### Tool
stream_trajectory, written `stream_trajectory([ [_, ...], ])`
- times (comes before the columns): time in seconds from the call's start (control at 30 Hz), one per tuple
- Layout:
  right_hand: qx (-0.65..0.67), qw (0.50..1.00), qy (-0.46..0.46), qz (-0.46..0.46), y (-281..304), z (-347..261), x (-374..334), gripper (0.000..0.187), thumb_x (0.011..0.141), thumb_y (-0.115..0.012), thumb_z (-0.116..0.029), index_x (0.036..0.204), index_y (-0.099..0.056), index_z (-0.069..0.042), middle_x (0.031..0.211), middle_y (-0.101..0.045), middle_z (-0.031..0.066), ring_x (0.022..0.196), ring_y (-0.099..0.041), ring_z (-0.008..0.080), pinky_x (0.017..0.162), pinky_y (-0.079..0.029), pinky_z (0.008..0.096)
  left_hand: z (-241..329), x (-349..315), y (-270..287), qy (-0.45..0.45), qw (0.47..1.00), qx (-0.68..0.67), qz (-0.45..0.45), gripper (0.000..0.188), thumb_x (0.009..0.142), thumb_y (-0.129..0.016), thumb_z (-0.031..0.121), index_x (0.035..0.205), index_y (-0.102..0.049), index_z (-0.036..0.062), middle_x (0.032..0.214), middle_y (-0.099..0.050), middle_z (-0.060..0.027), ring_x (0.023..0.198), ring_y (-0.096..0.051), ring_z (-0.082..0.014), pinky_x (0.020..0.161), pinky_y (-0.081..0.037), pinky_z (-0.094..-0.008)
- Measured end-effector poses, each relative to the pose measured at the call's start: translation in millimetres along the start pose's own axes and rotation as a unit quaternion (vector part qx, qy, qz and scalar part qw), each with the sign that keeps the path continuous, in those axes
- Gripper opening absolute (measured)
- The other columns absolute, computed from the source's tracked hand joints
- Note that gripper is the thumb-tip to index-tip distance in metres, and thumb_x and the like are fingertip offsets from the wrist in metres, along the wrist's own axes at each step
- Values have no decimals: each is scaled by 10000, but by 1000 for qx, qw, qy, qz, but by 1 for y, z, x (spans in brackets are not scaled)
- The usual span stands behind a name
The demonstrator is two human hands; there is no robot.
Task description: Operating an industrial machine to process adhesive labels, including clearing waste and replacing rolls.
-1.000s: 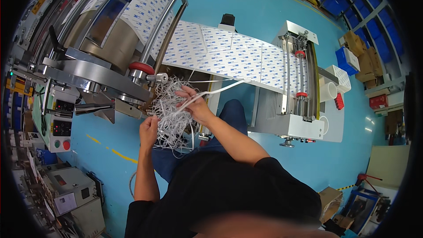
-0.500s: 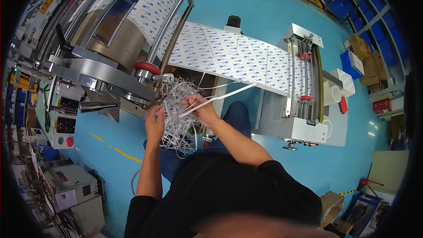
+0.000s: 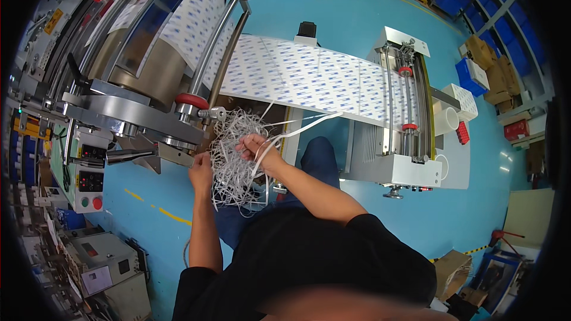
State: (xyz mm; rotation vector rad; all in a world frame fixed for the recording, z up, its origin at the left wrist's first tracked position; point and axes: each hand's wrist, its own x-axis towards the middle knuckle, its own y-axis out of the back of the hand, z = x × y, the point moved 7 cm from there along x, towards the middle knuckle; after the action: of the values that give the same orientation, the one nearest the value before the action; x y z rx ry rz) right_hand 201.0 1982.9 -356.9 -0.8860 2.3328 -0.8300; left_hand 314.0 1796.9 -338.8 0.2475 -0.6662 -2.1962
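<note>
Between my hands sits a tangled heap of thin white strips, above my lap. My left hand is at the heap's left edge, its fingers bent and close together; what they hold, if anything, is too small to tell. Over the upper right of the heap, my right hand has its fingers curled in, and their contents are hidden. A longer white strip runs from the near edge of the printed sheet and bends down across my right wrist.
A roller machine with steel bars and red collars stands close on the left. The printed sheet stretches from it to a second roller unit on the right. A control box with buttons is at the left.
My left hand has moved left, to the edge of the heap. My right hand has shifted left over the heap, and the long strip now bends across its wrist. The view has shifted slightly.
</note>
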Motion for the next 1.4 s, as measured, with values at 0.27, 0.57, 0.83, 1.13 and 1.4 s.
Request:
stream_trajectory([
  [0.27,-73,994,-12,-81,-28,28,0,237,912,-519,-279,993,-572,-62,891,-628,45,681,-551,98,614,-460,236,-9,3,11,56,996,-27,-71,254,879,-551,232,901,-632,-7,814,-626,-42,756,-559,-105,693,-440,-252],
  [0.57,-151,975,-52,-155,-26,52,-8,165,845,-562,-96,999,-582,-40,877,-607,34,751,-569,125,667,-479,278,96,-17,-66,84,942,-99,-309,264,892,-530,234,910,-638,-6,760,-635,-56,658,-594,-101,592,-486,-236],
  [0.83,-72,992,-56,88,61,7,-2,252,885,-483,-62,1123,-564,-61,958,-621,41,703,-559,100,626,-465,220,97,-16,-46,-30,984,-10,-173,222,867,-553,209,867,-628,0,707,-628,-57,629,-570,-124,588,-456,-277],
  [1.13,14,998,-16,57,55,-8,-3,236,897,-519,-92,1123,-529,-27,966,-628,64,665,-548,95,609,-458,220,107,-23,-37,-114,992,-14,-56,220,859,-569,212,949,-635,22,796,-651,-120,685,-618,-187,650,-476,-301],
  [1.4,-3,997,-47,61,44,-4,-3,208,906,-520,-119,1096,-550,-40,953,-633,38,671,-538,71,625,-456,207,143,-36,-19,-302,943,132,39,106,796,-622,153,818,-650,52,834,-629,-107,903,-538,-301,865,-370,-414],
])
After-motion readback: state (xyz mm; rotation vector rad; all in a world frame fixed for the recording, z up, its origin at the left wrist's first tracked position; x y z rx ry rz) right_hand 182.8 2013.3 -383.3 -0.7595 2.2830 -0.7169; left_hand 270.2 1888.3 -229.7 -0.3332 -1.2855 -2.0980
